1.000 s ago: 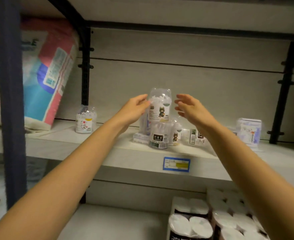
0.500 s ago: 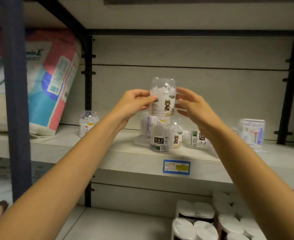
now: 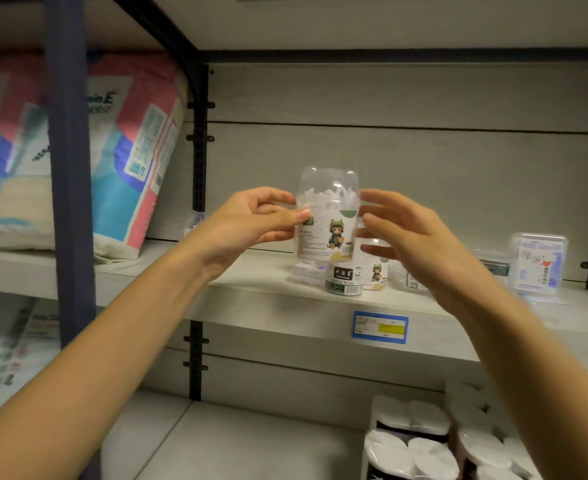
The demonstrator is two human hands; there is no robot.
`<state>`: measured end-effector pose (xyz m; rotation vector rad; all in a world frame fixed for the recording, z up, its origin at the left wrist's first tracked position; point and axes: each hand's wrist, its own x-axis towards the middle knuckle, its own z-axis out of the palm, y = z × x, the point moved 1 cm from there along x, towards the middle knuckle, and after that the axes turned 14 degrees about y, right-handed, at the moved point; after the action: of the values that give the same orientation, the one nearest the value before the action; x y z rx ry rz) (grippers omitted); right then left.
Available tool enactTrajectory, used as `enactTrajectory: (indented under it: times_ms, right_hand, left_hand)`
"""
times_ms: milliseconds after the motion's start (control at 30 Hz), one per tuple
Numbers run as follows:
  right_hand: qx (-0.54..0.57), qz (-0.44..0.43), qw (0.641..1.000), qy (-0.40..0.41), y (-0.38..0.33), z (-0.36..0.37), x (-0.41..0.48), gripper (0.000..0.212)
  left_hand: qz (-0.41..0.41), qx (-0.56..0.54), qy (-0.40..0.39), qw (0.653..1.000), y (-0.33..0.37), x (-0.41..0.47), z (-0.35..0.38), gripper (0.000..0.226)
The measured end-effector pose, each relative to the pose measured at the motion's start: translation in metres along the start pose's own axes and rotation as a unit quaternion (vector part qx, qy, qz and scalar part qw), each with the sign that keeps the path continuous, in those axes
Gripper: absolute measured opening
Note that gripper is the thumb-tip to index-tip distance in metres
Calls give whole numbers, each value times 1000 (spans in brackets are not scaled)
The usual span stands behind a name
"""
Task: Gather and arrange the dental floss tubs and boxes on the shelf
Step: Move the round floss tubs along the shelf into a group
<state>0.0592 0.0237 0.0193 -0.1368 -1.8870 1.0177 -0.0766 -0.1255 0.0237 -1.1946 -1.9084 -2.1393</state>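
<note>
Held item: I see the clear domed plastic tub of white floss picks (image 3: pixel 327 220) upright, above the pale shelf board (image 3: pixel 257 282).
Left hand: my left hand (image 3: pixel 247 223) pinches the tub's left side between thumb and fingers.
Right hand: my right hand (image 3: pixel 410 233) is spread, fingers straight, index tip at the tub's right side.
Below: a dark-labelled clear tub (image 3: pixel 343 280) stands directly under it; I cannot tell whether they touch.
Right end: a clear rectangular box with blue print (image 3: pixel 538 261) stands well apart.

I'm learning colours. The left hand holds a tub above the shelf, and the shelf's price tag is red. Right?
Not quite. In the head view the price tag is blue with a yellow patch, not red. The left hand does hold a tub above the shelf.
</note>
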Motion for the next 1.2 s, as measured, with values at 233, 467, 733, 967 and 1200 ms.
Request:
enactTrajectory:
  times_ms: [233, 467, 733, 967, 1200]
  right_hand:
    - [-22, -4, 1000, -2, -4, 96, 25, 45]
    - [-67, 74, 995, 2, 26, 175, 35, 50]
    - [-145, 85, 986, -11, 42, 194, 41, 72]
    - [-204, 21, 975, -83, 35, 200, 67, 62]
    - [-193, 76, 974, -97, 50, 211, 94, 61]
  left_hand:
    - [36, 79, -10, 996, -17, 25, -75, 51]
    - [25, 194, -64, 979, -67, 68, -123, 54]
    - [88, 317, -80, 941, -91, 84, -134, 49]
    - [131, 471, 6, 873, -104, 130, -142, 45]
    - [104, 447, 10, 889, -108, 144, -146, 37]
